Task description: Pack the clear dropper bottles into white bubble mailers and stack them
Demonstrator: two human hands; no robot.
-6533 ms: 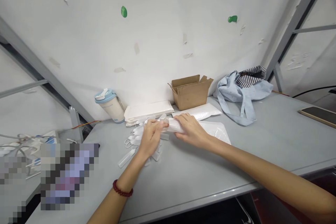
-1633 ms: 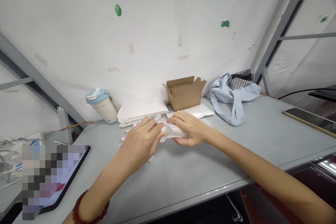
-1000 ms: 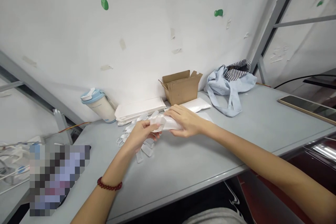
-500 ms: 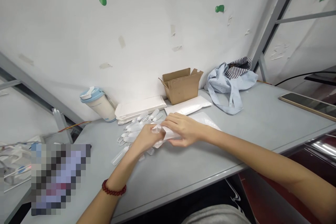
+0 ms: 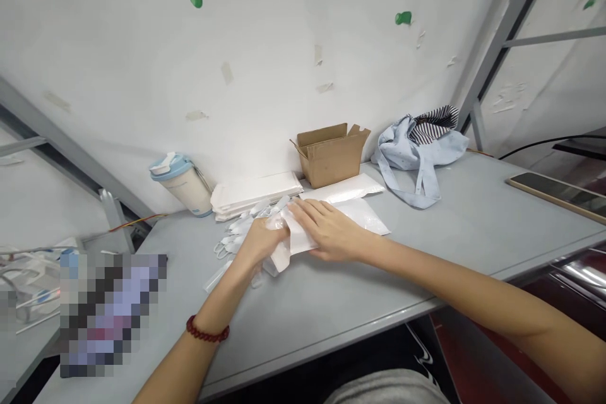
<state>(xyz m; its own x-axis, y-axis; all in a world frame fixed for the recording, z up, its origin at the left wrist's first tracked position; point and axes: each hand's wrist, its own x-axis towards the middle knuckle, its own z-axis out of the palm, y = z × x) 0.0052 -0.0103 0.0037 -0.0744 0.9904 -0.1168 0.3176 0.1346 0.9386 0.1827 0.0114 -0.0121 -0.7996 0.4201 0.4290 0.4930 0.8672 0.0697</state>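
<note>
Both my hands are on a white padded envelope (image 5: 300, 241) low over the table. My left hand (image 5: 261, 241) is closed around its left end, where the white material is folded and crumpled. My right hand (image 5: 331, 230) lies over its upper side, fingers together and thumb below, pressing it. Another white, bubbly sheet (image 5: 372, 216) shows beyond the right wrist; whether it is part of the same envelope I cannot tell. Partly hidden behind my left hand is a pile of small clear-and-white pieces with loops (image 5: 240, 227).
A stack of flat white envelopes (image 5: 260, 190) lies at the back, beside a cup with a blue lid (image 5: 182, 183). A white packet (image 5: 353, 188) lies before an open cardboard box (image 5: 331, 161). Farther right are a light-blue cloth bag (image 5: 402, 148) and a phone (image 5: 563, 196).
My left hand has moved slightly left, and more of the envelope's white left end now shows between my hands. My right hand stays on the envelope. The view has shifted a little.
</note>
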